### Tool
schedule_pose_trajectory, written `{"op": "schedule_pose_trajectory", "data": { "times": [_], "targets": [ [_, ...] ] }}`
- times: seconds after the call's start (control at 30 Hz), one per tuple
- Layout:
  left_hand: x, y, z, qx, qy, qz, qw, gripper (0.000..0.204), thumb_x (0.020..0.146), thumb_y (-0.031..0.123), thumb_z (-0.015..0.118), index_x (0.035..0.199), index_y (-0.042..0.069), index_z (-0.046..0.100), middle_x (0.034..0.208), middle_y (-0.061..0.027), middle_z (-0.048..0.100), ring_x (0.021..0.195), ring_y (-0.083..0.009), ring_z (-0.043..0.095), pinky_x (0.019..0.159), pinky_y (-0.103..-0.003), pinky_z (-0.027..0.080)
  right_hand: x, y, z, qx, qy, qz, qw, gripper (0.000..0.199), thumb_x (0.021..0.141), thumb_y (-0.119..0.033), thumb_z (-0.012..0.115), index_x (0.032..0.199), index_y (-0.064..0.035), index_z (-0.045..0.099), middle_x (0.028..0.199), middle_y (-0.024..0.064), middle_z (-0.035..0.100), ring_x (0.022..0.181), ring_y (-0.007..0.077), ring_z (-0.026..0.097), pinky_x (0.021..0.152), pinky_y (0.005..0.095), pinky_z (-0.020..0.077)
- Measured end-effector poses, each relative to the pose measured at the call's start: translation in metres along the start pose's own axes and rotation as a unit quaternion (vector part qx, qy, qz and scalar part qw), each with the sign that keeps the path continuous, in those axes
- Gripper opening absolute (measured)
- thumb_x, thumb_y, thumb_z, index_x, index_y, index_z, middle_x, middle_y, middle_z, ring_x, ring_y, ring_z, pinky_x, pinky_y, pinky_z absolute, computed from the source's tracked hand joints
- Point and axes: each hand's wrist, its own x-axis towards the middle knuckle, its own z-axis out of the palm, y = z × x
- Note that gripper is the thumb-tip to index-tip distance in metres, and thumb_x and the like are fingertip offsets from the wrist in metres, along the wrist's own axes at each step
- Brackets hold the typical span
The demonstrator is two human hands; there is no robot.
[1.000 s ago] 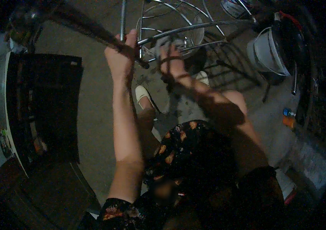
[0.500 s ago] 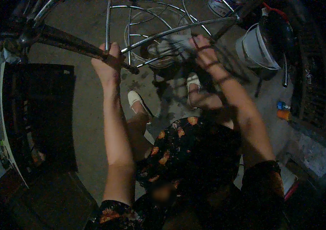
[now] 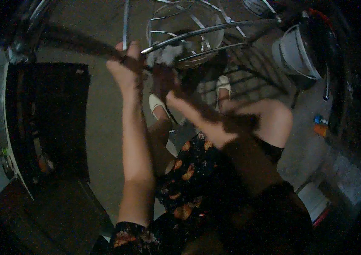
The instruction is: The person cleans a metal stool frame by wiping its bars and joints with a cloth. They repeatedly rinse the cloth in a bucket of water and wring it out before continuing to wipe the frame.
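Ahead of the person is a rack (image 3: pixel 197 33), with a basin (image 3: pixel 193 64) on the floor (image 3: pixel 108 140) beyond its bars. A cloth (image 3: pixel 167 54) lies at the basin's near left. Right of the basin stands a bucket (image 3: pixel 287 53); a cabinet (image 3: pixel 59 123) flanks the left. Two shoes (image 3: pixel 156 102) are nearer the person.

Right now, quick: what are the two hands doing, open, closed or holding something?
Left hand: closed on the metal frame.
Right hand: at a pale, cloth-like thing; too dark and blurred to tell its grip.
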Motion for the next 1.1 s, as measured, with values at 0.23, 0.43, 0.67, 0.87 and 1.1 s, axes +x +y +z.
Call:
{"op": "schedule_pose_trajectory", "data": {
  "times": [0.23,0.43,0.67,0.87,1.1],
  "targets": [
    [0.007,0.010,-0.014,-0.039,-0.016,-0.022,0.999,0.014,0.080,0.011,0.057,0.075,-0.002,0.054,0.065,-0.0049,0.053,0.052,-0.0114,0.050,0.045,-0.024,0.039,0.022,0.064,-0.071,0.072,-0.081,-0.029,0.994,0.034,0.076,-0.016,0.054,0.109,-0.0091,0.048,0.097,0.0207,0.053,0.096,0.0355,0.052,0.080,0.0417,0.0437],
    [0.003,0.007,0.007,-0.042,-0.012,-0.002,0.999,0.017,0.080,0.012,0.055,0.072,-0.002,0.051,0.061,-0.0041,0.049,0.051,-0.0100,0.048,0.042,-0.023,0.036,-0.013,0.168,-0.124,-0.077,0.077,-0.138,0.984,0.054,0.067,-0.004,0.057,0.119,-0.0145,0.047,0.107,0.0158,0.051,0.103,0.0344,0.048,0.085,0.0409,0.0431],
    [-0.003,0.006,0.008,-0.007,0.003,-0.004,1.000,0.018,0.079,0.013,0.058,0.077,-0.003,0.051,0.068,-0.0053,0.052,0.056,-0.0137,0.050,0.051,-0.028,0.043,0.004,0.216,-0.151,0.008,0.040,0.279,0.959,0.028,0.090,-0.029,0.042,0.103,-0.0043,0.046,0.100,0.0153,0.054,0.094,0.0328,0.052,0.081,0.0379,0.0419],
    [-0.011,0.009,0.012,0.056,0.060,0.020,0.996,0.022,0.078,0.013,0.056,0.062,0.000,0.048,0.052,-0.0020,0.044,0.050,-0.0111,0.039,0.048,-0.028,0.034,0.028,0.061,-0.108,0.255,0.011,0.238,0.937,0.022,0.089,-0.019,0.043,0.093,-0.0025,0.056,0.083,0.0159,0.060,0.081,0.0312,0.057,0.066,0.0385,0.0454],
    [-0.020,0.011,-0.018,0.021,-0.178,-0.036,0.983,0.042,0.076,0.040,0.066,0.098,0.006,0.055,0.085,-0.0046,0.055,0.078,-0.0121,0.048,0.070,-0.026,0.038,0.037,0.063,-0.063,0.520,-0.218,-0.018,0.826,0.022,0.080,-0.017,0.050,0.094,-0.0050,0.061,0.088,0.0041,0.060,0.079,0.0150,0.054,0.069,0.0294,0.0445]
  ]
}}
